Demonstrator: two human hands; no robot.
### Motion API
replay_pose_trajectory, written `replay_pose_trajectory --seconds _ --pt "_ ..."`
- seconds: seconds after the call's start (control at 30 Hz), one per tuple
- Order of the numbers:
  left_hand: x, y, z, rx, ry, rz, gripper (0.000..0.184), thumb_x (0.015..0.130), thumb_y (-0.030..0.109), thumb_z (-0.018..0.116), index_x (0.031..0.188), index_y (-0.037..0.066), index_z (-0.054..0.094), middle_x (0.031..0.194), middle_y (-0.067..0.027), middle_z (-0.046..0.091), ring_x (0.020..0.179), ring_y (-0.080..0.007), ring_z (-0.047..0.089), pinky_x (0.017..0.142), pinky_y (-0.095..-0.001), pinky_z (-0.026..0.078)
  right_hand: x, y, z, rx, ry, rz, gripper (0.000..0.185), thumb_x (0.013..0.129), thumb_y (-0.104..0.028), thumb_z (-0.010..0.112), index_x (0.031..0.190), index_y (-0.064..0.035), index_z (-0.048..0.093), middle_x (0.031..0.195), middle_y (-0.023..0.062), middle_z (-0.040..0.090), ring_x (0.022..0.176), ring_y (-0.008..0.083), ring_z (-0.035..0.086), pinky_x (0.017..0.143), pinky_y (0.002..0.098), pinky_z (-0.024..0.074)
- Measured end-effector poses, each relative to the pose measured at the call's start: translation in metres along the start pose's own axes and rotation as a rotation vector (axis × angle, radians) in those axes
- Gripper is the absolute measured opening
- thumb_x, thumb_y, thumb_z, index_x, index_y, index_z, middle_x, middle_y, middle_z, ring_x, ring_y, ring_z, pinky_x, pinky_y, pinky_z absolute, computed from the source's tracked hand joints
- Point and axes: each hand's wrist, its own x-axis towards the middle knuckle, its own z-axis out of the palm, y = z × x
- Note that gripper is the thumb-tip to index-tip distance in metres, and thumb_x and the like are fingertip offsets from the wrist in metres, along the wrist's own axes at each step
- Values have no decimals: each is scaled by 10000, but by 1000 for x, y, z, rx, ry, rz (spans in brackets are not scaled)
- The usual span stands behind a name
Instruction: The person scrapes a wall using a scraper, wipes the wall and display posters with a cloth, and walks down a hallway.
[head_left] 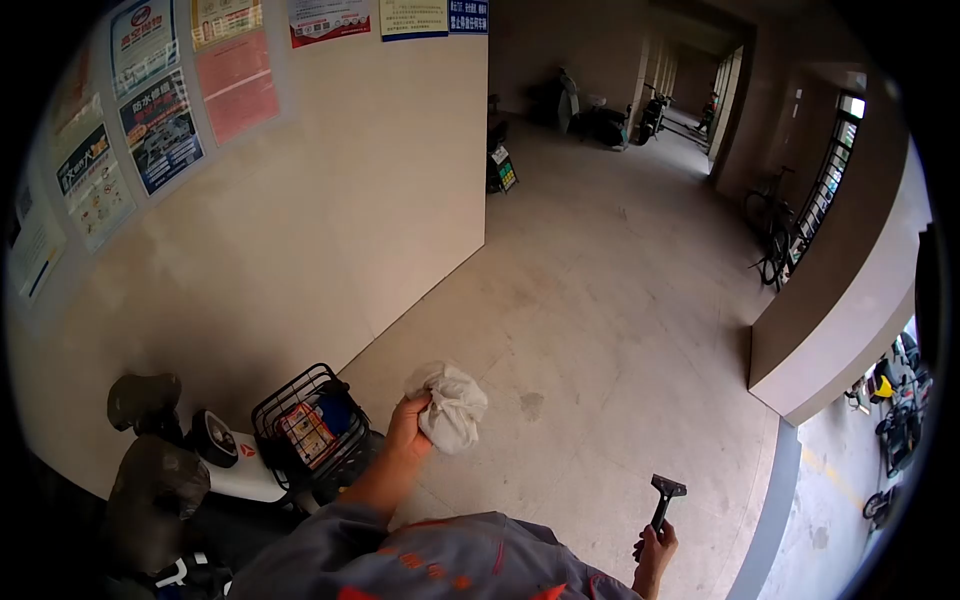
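Observation:
My left hand (408, 428) is closed round a crumpled white cloth (452, 408), held out over the floor near the scooter's basket. At the lower right, my right hand (656, 548) grips the handle of a black scraper (664, 490), whose wide head points up and away from me. The two hands are well apart. Part of the cloth hides some fingers of my left hand.
A scooter (240, 480) with a black wire basket (312, 425) stands at the lower left, beside a wall (330, 180) with posters. A pillar (830, 320) rises at the right. Bicycles (770, 230) and parked scooters (610, 122) stand farther back.

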Motion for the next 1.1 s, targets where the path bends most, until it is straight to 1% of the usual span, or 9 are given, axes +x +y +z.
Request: replay_pose_trajectory --seconds 0.07,0.17,0.37,0.53,0.63,0.7,0.87,0.93,1.1 --pt "27 16 10 87 -29 124 307 862 151 507 1123 -10 517 1122 -131 569 1041 -259 554 915 -396 448 62 -37 27 -39 -2 -195 346 788 -57 542 1125 11 506 603 46 525 425 106 505 334 230 380" --pt "58 37 -2 84 107 245 338 877 175 484 1170 6 487 1163 -137 548 1075 -281 533 937 -434 428 130 -105 97 21 -25 -468 470 799 -55 534 1255 -30 427 614 43 528 454 106 525 367 224 401" --pt "123 81 -43 -81 422 381 337 910 201 430 1208 47 460 1203 -130 522 1092 -292 516 941 -466 417 208 -164 281 -95 -487 -392 524 792 -51 553 1292 -39 396 633 42 545 455 94 497 376 235 396" --pt "217 144 -51 -131 408 536 324 919 249 461 1192 74 482 1187 -100 530 1090 -274 512 927 -438 434 240 -203 430 8 -666 -145 282 878 -225 538 1008 24 526 601 51 534 419 94 475 357 242 386" --pt "277 192 -47 -94 423 600 348 925 271 450 1221 88 464 1212 -91 510 1101 -269 503 929 -436 435 276 -247 500 -39 -736 -212 271 902 -240 504 949 24 533 606 47 532 425 87 473 360 236 390" --pt "315 210 3 -91 302 589 396 941 314 396 1267 91 428 1258 -92 476 1133 -276 486 926 -468 437 304 -275 543 35 -723 -240 259 910 -240 496 914 17 521 611 47 531 437 89 480 372 238 393" --pt "393 235 18 -18 279 697 418 948 314 375 1294 81 400 1280 -99 461 1162 -268 467 942 -458 433 366 -302 629 133 -801 -373 231 926 -201 466 1017 10 481 778 68 584 615 106 543 527 249 463" --pt "414 231 22 -61 422 739 430 943 330 388 1291 77 404 1277 -104 463 1162 -274 465 951 -458 425 393 -309 665 70 -861 -420 219 920 -186 478 1021 8 481 785 66 581 620 106 539 534 253 462" --pt "468 237 23 -34 502 860 448 935 358 405 1285 78 414 1268 -107 470 1166 -272 459 960 -457 414 450 -355 760 -44 -1022 -358 249 917 -242 488 993 -5 489 695 47 548 547 94 510 489 254 445"
